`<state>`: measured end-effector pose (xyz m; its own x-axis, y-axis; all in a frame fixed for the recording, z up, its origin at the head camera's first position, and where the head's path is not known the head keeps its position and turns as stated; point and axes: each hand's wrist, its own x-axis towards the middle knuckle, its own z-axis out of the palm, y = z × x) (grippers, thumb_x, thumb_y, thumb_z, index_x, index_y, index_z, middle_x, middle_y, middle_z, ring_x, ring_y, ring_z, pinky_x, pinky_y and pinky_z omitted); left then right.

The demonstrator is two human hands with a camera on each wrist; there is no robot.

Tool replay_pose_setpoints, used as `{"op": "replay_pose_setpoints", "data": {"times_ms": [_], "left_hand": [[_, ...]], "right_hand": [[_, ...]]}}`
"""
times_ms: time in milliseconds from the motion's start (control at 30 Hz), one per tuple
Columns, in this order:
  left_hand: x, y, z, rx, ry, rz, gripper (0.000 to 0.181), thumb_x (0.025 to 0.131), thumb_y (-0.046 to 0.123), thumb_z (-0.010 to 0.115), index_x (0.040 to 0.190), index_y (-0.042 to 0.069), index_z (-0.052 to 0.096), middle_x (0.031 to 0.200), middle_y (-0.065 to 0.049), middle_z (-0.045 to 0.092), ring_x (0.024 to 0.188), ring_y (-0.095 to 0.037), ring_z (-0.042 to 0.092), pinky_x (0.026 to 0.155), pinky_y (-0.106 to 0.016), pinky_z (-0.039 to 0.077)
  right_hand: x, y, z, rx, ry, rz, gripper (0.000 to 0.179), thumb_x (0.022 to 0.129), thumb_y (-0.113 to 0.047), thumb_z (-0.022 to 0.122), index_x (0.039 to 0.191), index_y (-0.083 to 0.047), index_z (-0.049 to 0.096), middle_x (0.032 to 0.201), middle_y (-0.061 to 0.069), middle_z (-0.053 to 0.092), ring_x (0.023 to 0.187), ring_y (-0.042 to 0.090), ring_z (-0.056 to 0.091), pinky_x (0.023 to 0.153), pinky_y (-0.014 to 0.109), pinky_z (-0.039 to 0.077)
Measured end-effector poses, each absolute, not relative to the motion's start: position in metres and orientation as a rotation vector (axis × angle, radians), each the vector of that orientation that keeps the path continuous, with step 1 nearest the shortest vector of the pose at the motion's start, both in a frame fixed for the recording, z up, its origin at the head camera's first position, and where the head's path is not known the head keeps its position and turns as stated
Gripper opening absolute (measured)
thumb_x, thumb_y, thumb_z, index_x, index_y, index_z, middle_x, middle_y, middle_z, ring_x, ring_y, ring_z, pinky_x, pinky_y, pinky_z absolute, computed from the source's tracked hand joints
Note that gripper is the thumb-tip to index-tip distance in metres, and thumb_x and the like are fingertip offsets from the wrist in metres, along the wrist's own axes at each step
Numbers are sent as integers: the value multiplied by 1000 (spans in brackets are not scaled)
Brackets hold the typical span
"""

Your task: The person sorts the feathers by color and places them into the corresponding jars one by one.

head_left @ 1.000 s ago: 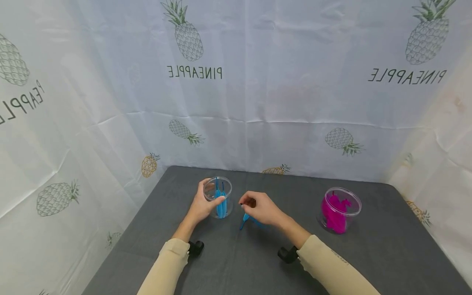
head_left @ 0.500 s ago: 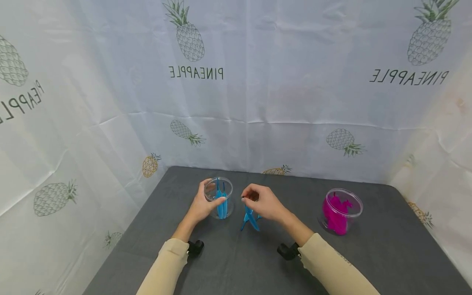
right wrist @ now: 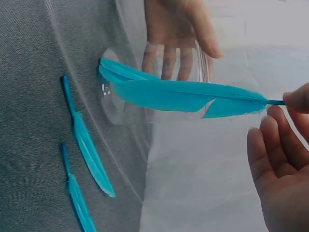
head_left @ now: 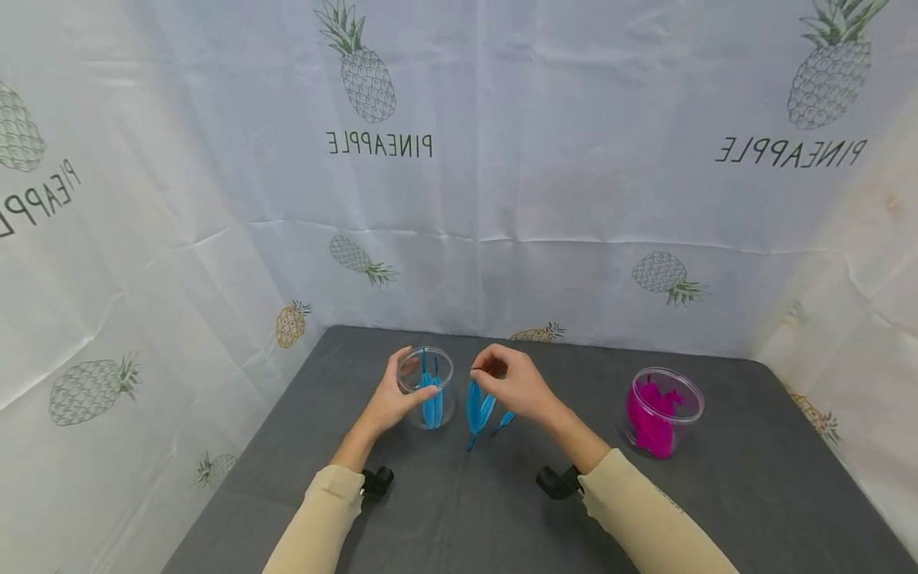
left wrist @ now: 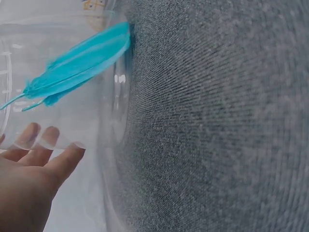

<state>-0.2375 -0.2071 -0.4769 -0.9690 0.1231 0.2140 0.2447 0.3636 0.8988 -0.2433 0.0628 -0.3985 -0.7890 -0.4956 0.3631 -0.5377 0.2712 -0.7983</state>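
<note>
My left hand [head_left: 390, 401] grips a clear plastic jar [head_left: 449, 410], thumb on the near side and fingers round the far side. Blue feathers [head_left: 433, 409] stand in it, quills up; the left wrist view shows these feathers [left wrist: 82, 63] leaning against the wall. Just right of the jar, my right hand [head_left: 519, 387] pinches another blue feather [right wrist: 169, 96] by its quill between thumb and finger, vane hanging down. Two more blue feathers lie on the table below that hand: an upper one [right wrist: 89, 154] and a lower one [right wrist: 79, 200] in the right wrist view.
A second clear jar [head_left: 692, 414] stands at the right of the dark grey table [head_left: 445, 510], holding magenta feathers [head_left: 651, 422]. White curtains with pineapple prints [head_left: 574, 199] surround the table at the back and sides.
My right hand has risen slightly from the table, lifting a blue feather that now hangs from its fingertips. My left hand keeps its hold on the jar.
</note>
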Motion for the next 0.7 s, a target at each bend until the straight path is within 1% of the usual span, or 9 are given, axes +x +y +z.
{"op": "replay_pose_setpoints", "data": {"times_ms": [167, 267, 400, 567, 700], "left_hand": [[-239, -206, -477, -355, -2479, -1706, 91, 96, 25, 72, 162, 14, 11, 159, -25, 29, 147, -44, 31, 111, -56, 37], [-240, -206, -477, -345, -2478, -1722, 89, 96, 24, 73, 162, 15, 13, 159, -25, 29, 147, -43, 32, 111, -56, 36], [-241, -205, -475, -327, -2504, -1717, 88, 94, 28, 74, 161, 17, 18, 158, -22, 32, 147, -39, 33, 110, -58, 37], [-241, -204, -472, -331, -2532, -1701, 88, 93, 34, 75, 160, 19, 20, 157, -22, 35, 144, -41, 37, 105, -62, 40], [-241, -204, -473, -354, -2510, -1709, 85, 94, 31, 74, 159, 20, 21, 156, -22, 36, 144, -41, 37, 105, -63, 40]], "right_hand": [[-244, 63, -392, 966, -2422, 1581, 4, 99, -11, 67, 103, -9, 68, 93, 1, 66, 80, 18, 61, 75, 40, 53], [-245, 64, -389, 942, -2386, 1595, 5, 99, -11, 67, 103, -8, 68, 92, 2, 66, 81, 19, 62, 76, 40, 54], [-246, 66, -384, 904, -2342, 1627, 6, 99, -10, 67, 103, -7, 68, 93, 4, 66, 82, 19, 62, 75, 35, 54], [-249, 68, -377, 860, -2285, 1702, 6, 99, -10, 67, 103, -5, 68, 95, 8, 66, 83, 21, 62, 76, 31, 52], [-250, 68, -372, 860, -2249, 1730, 9, 99, -9, 67, 104, -1, 68, 98, 13, 66, 86, 23, 61, 78, 30, 52]]}}
